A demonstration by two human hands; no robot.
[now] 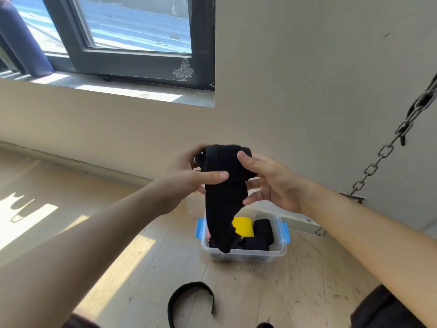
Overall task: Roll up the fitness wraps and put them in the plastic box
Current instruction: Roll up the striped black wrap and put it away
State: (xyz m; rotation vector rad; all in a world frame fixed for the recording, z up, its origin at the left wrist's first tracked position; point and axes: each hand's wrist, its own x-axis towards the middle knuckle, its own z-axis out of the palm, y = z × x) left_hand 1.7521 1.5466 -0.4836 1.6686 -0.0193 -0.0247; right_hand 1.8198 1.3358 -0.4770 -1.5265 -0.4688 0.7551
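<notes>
while open, box point(248, 256) of rolled wraps point(263, 229)

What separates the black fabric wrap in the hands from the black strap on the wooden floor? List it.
The black fabric wrap is held by the left hand and right hand; the black strap lies on the floor. The wrap is part-rolled, its tail hanging over the clear plastic box; the strap lies in an open arch. Both are black.

No text, label, brand, number or sign can be read anywhere here.
</notes>
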